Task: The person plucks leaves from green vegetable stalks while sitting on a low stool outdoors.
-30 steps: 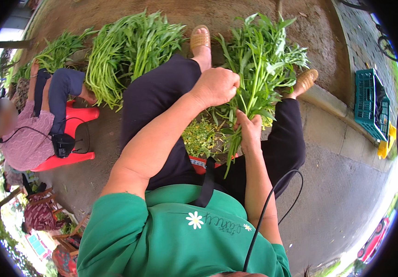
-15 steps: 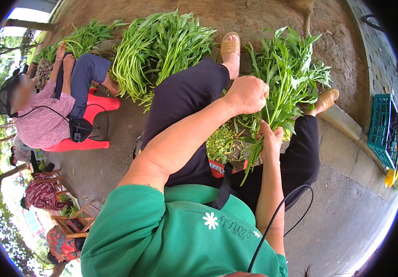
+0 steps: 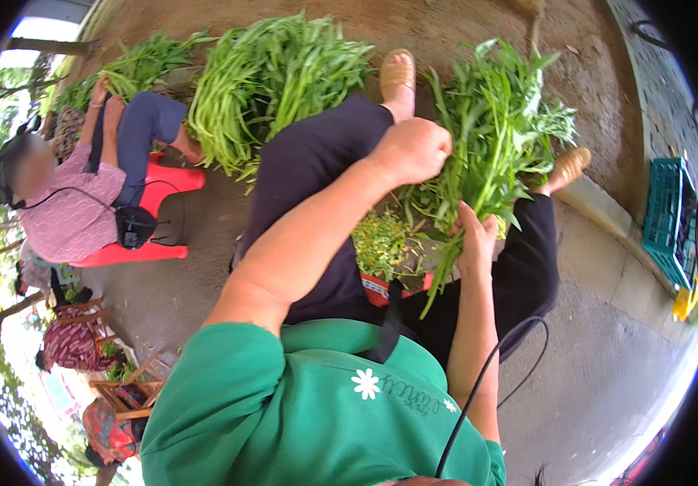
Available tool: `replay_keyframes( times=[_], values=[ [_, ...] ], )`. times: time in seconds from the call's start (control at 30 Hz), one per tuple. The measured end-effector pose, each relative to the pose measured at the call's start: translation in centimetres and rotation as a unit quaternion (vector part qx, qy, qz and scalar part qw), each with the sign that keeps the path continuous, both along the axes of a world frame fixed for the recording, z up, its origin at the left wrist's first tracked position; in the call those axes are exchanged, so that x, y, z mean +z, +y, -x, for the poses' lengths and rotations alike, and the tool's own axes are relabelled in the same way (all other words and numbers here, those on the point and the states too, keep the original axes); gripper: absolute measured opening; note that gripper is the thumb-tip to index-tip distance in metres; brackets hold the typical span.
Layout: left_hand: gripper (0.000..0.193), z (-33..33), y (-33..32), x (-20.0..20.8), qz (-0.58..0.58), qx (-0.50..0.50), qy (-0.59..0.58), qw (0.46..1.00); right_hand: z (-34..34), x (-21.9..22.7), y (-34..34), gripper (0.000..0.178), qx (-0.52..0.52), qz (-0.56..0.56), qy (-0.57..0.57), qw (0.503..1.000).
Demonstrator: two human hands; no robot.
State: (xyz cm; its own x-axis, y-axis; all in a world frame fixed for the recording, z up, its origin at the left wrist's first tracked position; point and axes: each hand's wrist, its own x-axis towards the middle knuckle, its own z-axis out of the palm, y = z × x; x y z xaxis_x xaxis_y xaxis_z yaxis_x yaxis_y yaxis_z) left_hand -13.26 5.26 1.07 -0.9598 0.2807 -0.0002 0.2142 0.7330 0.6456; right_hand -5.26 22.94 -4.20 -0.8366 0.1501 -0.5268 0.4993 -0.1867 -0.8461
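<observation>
As I view it remotely: right hand (image 3: 476, 236), wrapped round leafy green stems (image 3: 486, 174) extending beyond it; left hand (image 3: 415, 151) just beside them, curled, whether around anything I cannot tell; leftward of the grip, yellow-green trimmings (image 3: 383, 245); farther left, heaped greens (image 3: 280, 93).

Gap between left hand (image 3: 414, 152) and right hand (image 3: 476, 239) is tight; leafy stalks (image 3: 490, 142) crowd its right side. Left knee (image 3: 316, 142) blocks low access from the left; big greens pile (image 3: 280, 85) sits beyond it. Forward: sandaled left foot (image 3: 398, 81), only a narrow dirt strip beside the stalks. Right: open pavement (image 3: 600, 356), but cable loop (image 3: 537, 317) hangs by the forearm; teal crate (image 3: 666, 223) further out.
</observation>
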Motion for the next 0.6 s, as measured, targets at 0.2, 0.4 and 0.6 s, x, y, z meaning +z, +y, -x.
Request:
replay_keyframes(
  times=[0.2,0.4,0.6],
  values=[
    [0.015,-2.6,-1.6,1.8,-0.016,-0.020,-0.098,0.995,-0.1,0.5,0.1,0.010,0.031,0.043,0.039,0.998],
    [0.011,-4.7,-1.2,0.9,0.070,-0.087,-0.154,0.982,-0.3,0.0,0.3,0.011,0.010,0.059,0.019,0.998],
    [0.020,-6.5,-0.7,0.6,0.139,-0.152,-0.216,0.954,-0.3,-0.1,0.3,0.021,0.026,0.066,0.013,0.997]
  ],
)
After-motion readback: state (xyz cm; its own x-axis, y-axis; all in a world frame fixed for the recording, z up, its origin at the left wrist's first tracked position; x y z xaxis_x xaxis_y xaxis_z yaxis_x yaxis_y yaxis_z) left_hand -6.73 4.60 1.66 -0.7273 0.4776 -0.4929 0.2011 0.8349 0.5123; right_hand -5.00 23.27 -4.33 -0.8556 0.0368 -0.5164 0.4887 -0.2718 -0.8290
